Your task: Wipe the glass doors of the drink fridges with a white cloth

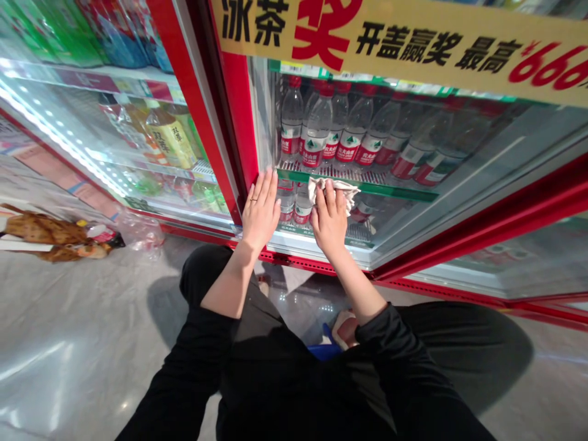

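Note:
My left hand (261, 205) lies flat against the left edge of a red-framed glass fridge door (404, 214), fingers stretched out, a ring on one of them. Under my right hand (330, 217) a crumpled white cloth (351, 191) is pressed to the glass, my fingers spread over it. Behind the glass, water bottles (316, 131) with red caps and red-and-white labels stand in rows on a green-edged shelf (399, 188). More bottles (302, 208) stand on the shelf below, partly hidden by my hands.
A yellow sign (404, 46) with black and red lettering crosses the door's upper part. Left is another fridge with drink bottles (169, 131). On the grey floor (92, 324) lie a brown spotted item (43, 229) and clear plastic wrap (142, 233). Something blue (325, 350) is beneath me.

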Tool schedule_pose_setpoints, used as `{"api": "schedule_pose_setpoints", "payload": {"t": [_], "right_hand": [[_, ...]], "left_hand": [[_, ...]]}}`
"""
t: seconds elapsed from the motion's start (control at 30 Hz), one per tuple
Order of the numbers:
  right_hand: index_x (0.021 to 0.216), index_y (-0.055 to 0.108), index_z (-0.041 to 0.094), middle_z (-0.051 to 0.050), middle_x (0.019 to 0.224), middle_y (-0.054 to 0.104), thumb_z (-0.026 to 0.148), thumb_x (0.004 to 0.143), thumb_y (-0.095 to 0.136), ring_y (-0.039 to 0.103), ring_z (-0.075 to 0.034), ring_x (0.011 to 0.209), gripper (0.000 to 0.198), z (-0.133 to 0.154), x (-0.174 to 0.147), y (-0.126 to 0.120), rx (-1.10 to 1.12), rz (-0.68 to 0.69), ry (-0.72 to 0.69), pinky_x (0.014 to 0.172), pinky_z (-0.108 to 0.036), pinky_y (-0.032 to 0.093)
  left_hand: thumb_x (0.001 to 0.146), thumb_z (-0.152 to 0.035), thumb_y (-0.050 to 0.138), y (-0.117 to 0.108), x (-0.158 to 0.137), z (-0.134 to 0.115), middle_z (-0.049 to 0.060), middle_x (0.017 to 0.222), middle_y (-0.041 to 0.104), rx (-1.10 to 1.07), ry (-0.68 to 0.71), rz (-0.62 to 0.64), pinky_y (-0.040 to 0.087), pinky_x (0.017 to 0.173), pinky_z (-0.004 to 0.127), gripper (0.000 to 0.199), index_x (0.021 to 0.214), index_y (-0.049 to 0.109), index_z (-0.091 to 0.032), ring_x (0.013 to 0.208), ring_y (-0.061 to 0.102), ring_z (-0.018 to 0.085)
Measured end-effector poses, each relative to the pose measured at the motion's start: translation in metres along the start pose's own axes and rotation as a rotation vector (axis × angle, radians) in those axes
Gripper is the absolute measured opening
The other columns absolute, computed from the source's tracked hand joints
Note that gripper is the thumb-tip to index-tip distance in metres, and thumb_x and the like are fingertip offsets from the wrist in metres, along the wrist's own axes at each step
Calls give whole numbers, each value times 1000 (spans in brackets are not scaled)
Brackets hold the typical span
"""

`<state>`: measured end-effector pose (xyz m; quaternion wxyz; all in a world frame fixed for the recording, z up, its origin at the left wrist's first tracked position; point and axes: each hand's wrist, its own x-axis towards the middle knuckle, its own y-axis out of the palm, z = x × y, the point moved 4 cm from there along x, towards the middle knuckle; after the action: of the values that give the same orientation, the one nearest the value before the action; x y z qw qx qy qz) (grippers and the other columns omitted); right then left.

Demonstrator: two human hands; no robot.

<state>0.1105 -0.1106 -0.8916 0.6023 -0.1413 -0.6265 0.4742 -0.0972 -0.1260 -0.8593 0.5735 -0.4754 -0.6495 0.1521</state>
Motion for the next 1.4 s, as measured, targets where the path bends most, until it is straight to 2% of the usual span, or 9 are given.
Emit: {"api": "schedule_pose_setpoints", "payload": {"t": [0.2,0.33,0.53,0.73,0.9,1.03,1.17,1.3,1.4], "right_hand": [[174,48,23,-6,183,43,26,114,43,35,-31,173,61,37,22,4,5,64,-103,143,-61,30],[172,52,26,-5,181,48,25,112,44,42,-28,170,60,27,4,6,-23,116,-108,142,-55,36],[170,53,20,-10,182,45,24,112,43,40,-34,170,59,22,8,3,-46,-18,14,140,-63,36],[173,49,22,-7,183,43,21,111,46,37,-31,172,62,54,33,3,-22,44,-120,142,-61,33],[172,51,24,-5,181,47,22,110,47,41,-28,170,63,41,14,5,5,130,-166,142,-56,35],[170,53,22,-8,181,47,22,109,44,39,-32,171,62,29,9,3,2,39,-75,141,-61,34],[171,52,20,-9,184,42,20,109,45,34,-33,173,63,45,28,2,-1,3,-75,142,-61,31],[174,47,24,-5,185,40,20,109,45,31,-30,175,65,64,43,1,9,94,-162,144,-61,30],[174,48,24,-3,183,44,22,111,45,35,-27,173,63,62,36,1,19,148,-223,144,-55,32]], "left_hand": [[111,-22,39,0,-3,14,10,187,31,10,-8,-57,20,147,49,71,181,30,-17,177,20,26],[111,-21,38,0,-6,19,10,187,31,39,-7,-72,23,146,48,71,182,28,-18,177,22,25],[113,-21,34,0,-12,25,12,188,27,89,-5,-32,21,146,46,70,183,23,-15,177,17,25],[115,-21,34,-4,-14,33,13,189,26,29,-50,-7,16,147,49,66,180,26,-13,178,13,26],[113,-19,39,-10,-16,34,12,189,25,-54,-98,19,14,148,49,66,178,29,-12,179,14,27],[112,-18,39,-13,-17,33,10,190,23,-68,-99,32,15,149,51,67,178,28,-12,179,14,28],[114,-21,38,-13,-18,35,9,189,25,-34,-100,18,16,148,51,65,178,29,-13,179,14,27],[112,-18,39,-11,-17,38,10,189,26,-6,-84,-5,17,148,51,67,178,29,-13,179,13,26],[108,-13,41,-12,-17,39,11,189,27,-9,-91,-13,17,148,51,71,178,30,-12,179,14,26]]}}
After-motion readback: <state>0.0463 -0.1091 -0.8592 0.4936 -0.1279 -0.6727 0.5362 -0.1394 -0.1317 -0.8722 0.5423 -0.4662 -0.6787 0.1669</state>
